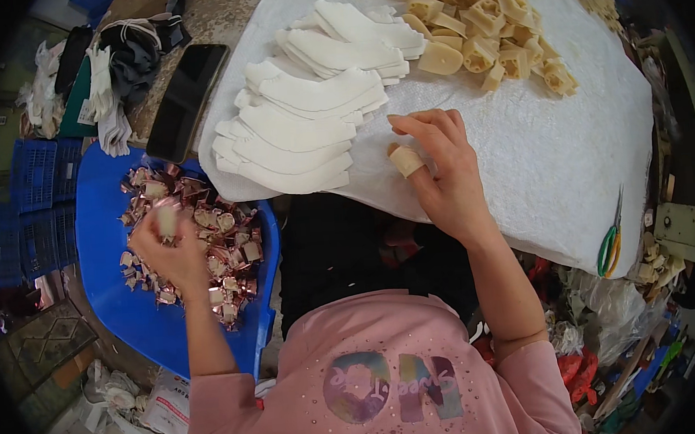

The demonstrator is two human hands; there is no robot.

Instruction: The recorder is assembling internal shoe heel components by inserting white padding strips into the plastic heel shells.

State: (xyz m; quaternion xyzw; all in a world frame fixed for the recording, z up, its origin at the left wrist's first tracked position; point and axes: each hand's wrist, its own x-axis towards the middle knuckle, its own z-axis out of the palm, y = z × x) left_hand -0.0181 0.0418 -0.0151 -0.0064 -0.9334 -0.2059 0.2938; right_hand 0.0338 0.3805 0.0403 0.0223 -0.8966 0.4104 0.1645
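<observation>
My left hand is over the blue bin at the left, a little blurred. Its fingers close round a small shiny copper-pink piece with a pale end. Below and around it lies a heap of similar pieces. My right hand hovers at the near edge of the white-covered table, thumb and fingers apart, with nothing between them. A beige wrap circles the thumb. Just left of that hand are overlapping stacks of curved white flat pieces.
Beige moulded pieces are piled at the table's far side. Scissors with green and orange handles lie at the right edge of the white table cover. A dark phone rests beside the blue bin. Blue crates stand far left.
</observation>
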